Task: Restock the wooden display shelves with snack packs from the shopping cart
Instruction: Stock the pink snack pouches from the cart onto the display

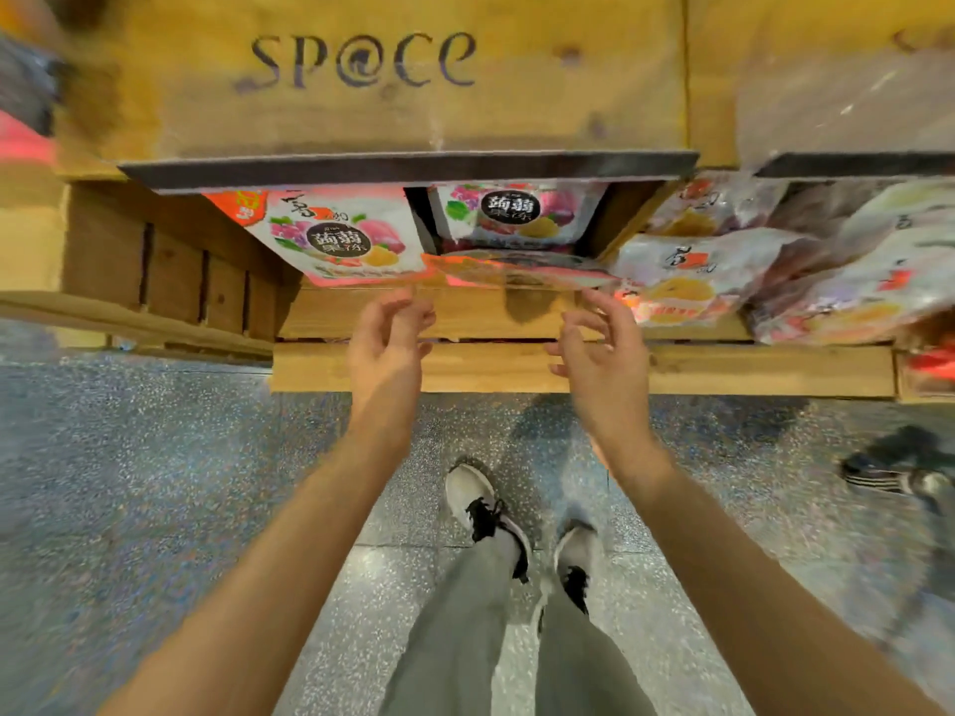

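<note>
Both hands up at the wooden shelf (517,312). A snack pack (517,268) lies flat on its front edge, just beyond the fingertips. The left hand (387,338) and right hand (599,343) hang loose-fingered below it, holding nothing. Another pack (341,240) leans upright just left; more stand behind.

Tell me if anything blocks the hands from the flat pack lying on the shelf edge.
Nothing visible does. The left hand and right hand hover open just in front of the flat pack, with only air and the wooden shelf lip below.
</note>
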The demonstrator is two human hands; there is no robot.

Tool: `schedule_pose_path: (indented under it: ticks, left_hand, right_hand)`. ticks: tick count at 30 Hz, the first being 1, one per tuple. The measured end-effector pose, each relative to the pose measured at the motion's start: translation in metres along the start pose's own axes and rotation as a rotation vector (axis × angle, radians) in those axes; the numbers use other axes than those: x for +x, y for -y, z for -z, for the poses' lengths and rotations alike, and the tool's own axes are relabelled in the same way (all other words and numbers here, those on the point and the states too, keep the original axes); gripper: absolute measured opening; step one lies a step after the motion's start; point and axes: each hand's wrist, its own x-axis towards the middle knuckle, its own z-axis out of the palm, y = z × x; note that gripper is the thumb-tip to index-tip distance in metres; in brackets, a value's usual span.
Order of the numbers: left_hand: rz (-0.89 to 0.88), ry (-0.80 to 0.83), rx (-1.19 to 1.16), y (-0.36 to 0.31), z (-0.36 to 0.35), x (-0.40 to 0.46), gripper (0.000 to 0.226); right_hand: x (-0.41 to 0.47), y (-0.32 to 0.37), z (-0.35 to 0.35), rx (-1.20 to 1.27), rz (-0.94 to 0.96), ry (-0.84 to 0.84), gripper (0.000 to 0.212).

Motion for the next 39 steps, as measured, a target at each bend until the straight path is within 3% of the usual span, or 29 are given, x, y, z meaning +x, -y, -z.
schedule_pose_path:
  ticks: [6, 11, 16, 22, 26, 30, 34, 39]
  left_hand:
    - [-0.216, 0.23, 0.183, -0.068, -0.043, -0.121, 0.023]
    - [-0.374, 0.404, 0.245, -0.111, -0.087, -0.245, 0.026]
    - [-0.403, 0.59, 0.243, -0.127, -0.148, -0.372, 0.025]
    - [-0.393, 0.929, 0.278, -0.11, -0.238, -0.535, 0.023]
    - [-0.515, 1.172, 0.352, -0.094, -0.284, -0.604, 0.024]
    - [-0.511, 1.46, 0.393, -0.07, -0.349, -0.685, 0.027]
    - [-0.613, 1.66, 0.436, -0.039, -0.405, -0.752, 0.022]
    - [-0.679, 1.832, 0.71, 0.006, -0.493, -0.822, 0.029]
  right_hand:
    - [-0.077, 0.079, 0.093, -0.017, 0.167, -0.07, 0.039]
    - [-0.166, 0.129, 0.211, 0.029, 0.236, -0.202, 0.039]
    - [-0.27, 0.15, 0.34, 0.041, 0.291, -0.372, 0.042]
    - [-0.398, 0.139, 0.481, -0.019, 0.289, -0.647, 0.042]
    - [-0.454, 0.121, 0.538, -0.003, 0.276, -0.789, 0.041]
    - [-0.51, 0.099, 0.608, 0.024, 0.236, -1.034, 0.037]
    - [-0.545, 0.065, 0.67, -0.082, 0.128, -1.233, 0.042]
    - [-0.567, 0.02, 0.745, -0.129, 0.021, -1.384, 0.042]
